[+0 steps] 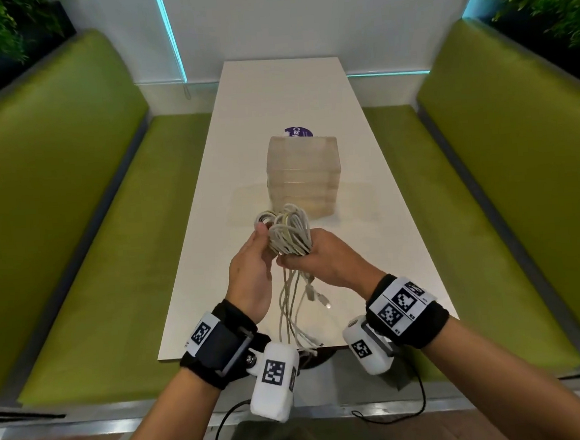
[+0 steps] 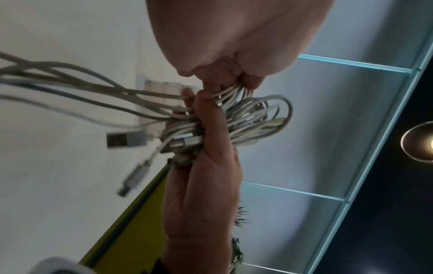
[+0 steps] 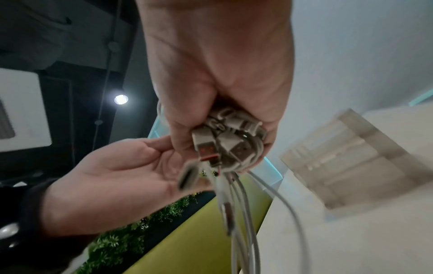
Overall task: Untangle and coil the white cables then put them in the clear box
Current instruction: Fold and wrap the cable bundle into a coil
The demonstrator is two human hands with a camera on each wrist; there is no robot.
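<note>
Right hand [image 1: 322, 255] fisted round white cables [image 1: 288, 233]; left hand [image 1: 250, 267] pinching loops.

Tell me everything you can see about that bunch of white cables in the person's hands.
The white cables form a tangled bundle of thin, rubbery-looking cords, looped at the top. The right hand grips the bundle's middle; the left hand pinches its loops. Loose ends with grey plugs hang down to the white table, in front of the clear box.
</note>
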